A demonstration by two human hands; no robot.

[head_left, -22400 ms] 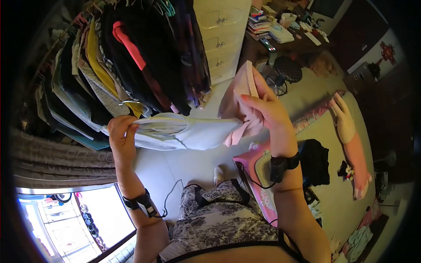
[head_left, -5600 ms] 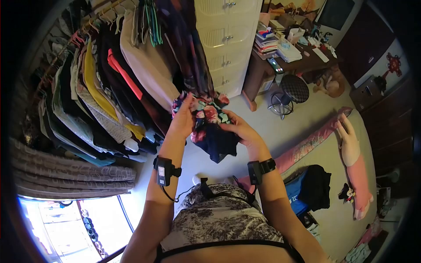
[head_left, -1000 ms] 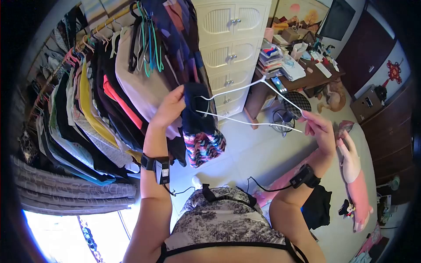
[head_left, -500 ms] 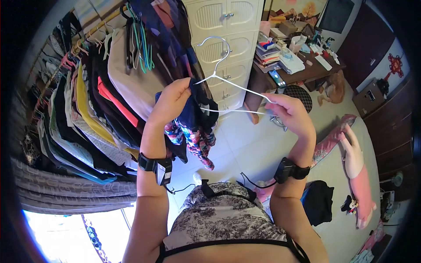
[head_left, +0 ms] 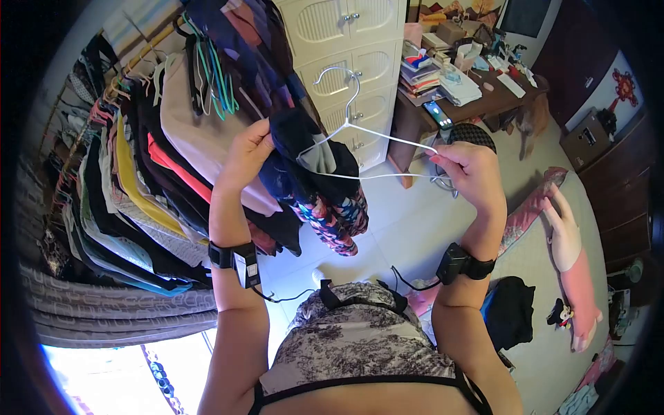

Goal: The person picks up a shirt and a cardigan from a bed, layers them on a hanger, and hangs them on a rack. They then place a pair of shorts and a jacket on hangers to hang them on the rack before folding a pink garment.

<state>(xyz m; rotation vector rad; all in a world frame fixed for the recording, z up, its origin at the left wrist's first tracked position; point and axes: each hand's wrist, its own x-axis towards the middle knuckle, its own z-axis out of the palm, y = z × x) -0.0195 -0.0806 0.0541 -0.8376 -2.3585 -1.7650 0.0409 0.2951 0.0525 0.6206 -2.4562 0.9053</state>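
A white wire hanger [head_left: 387, 137] is stretched across the middle of the view, its hook pointing up. My right hand [head_left: 470, 173] pinches the hanger's right end. With closed fingers my left hand [head_left: 245, 153] grips the edge of a dark blue garment [head_left: 287, 138]. The hanger's left end reaches into the garment's opening, where a grey inner patch shows. Below it hangs patterned cloth [head_left: 332, 221] in pink, blue and black.
A rack of hung clothes [head_left: 138, 187] fills the left side. Behind the hanger stands a white cabinet [head_left: 332, 41]. The desk [head_left: 477, 104] at the back right holds books and a phone. A bed [head_left: 546, 277] with a pink plush toy [head_left: 579, 297] lies at right.
My left hand has moved slightly left, and the dark garment is now spread wider round the hanger's left end. My right hand has shifted a little to the right with the hanger.
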